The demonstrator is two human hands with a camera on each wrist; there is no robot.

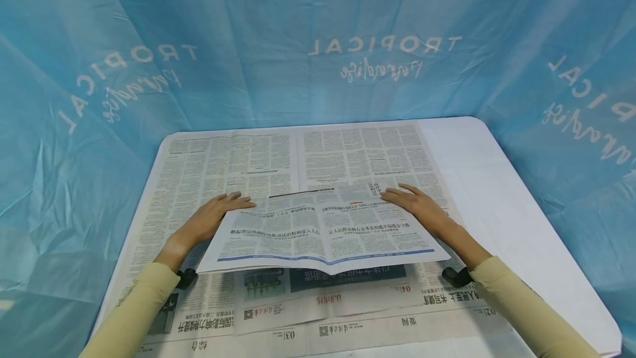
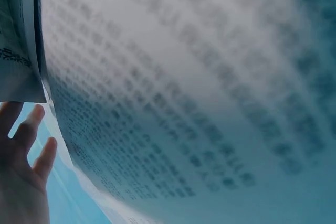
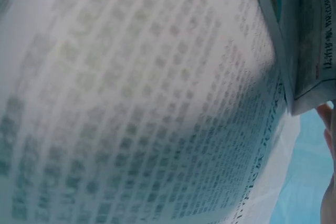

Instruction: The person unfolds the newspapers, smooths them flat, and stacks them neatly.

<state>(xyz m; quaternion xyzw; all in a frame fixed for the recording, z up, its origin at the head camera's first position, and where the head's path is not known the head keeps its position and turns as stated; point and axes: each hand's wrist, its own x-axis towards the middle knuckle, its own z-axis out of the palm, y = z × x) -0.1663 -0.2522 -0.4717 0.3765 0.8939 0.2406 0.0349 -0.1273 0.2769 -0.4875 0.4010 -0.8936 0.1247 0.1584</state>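
A folded newspaper point(image 1: 298, 236) lies before me, its near edge with a blue stripe raised above the sheets beneath and casting a shadow there. At its far left corner my left hand point(image 1: 211, 220) touches the side with extended fingers. The left wrist view shows that hand's spread, fairly straight fingers point(image 2: 46, 158) beside the paper's edge. My right hand point(image 1: 419, 209) is at the far right corner, straight fingers reaching over the edge. Newsprint point(image 3: 173, 77) fills most of the right wrist view and hides most of that hand.
Other newspaper sheets point(image 1: 228, 159) cover much of the white table point(image 1: 502, 209), whose surface shows along the right side. Another printed page point(image 1: 278, 314) lies under the raised edge. Blue curtains point(image 1: 318, 87) with white lettering enclose the table at the back and sides.
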